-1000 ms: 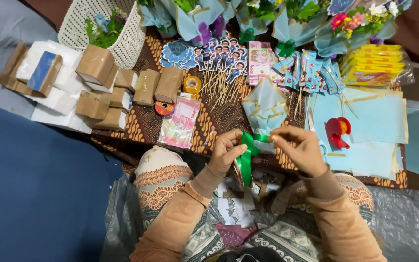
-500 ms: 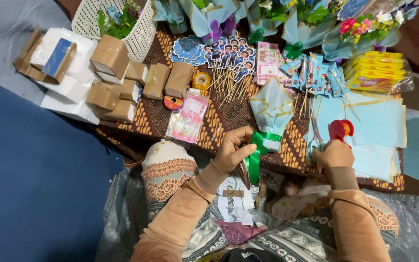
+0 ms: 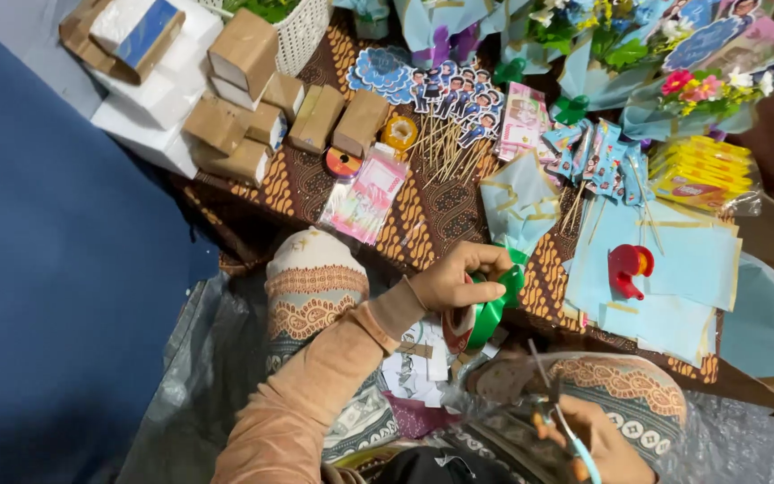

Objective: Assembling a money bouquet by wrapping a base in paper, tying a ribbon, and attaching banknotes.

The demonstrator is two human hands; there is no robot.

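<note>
My left hand [image 3: 455, 280] pinches a loop of shiny green ribbon [image 3: 493, 309] at the near edge of the low table, which is covered by a brown batik cloth [image 3: 441, 211]. Down in my lap, my right hand [image 3: 598, 445] grips a pair of scissors [image 3: 559, 414] with light blue handles, their thin blades pointing up. Crinkled clear plastic [image 3: 503, 421] partly covers that hand. My knees in patterned cloth [image 3: 311, 287] sit below the table edge.
A red tape dispenser [image 3: 627, 267] rests on light blue paper sheets [image 3: 683, 269] at right. Picture toppers on wooden skewers [image 3: 448, 125], brown cardboard boxes [image 3: 244, 108], a white basket [image 3: 305, 31], yellow packets [image 3: 700, 170] and wrapped flower bouquets [image 3: 674, 81] fill the table.
My right hand left the green ribbon, reached to the red tape dispenser, then dropped to my lap and now holds scissors. My left hand kept the ribbon. The view tilted down.
</note>
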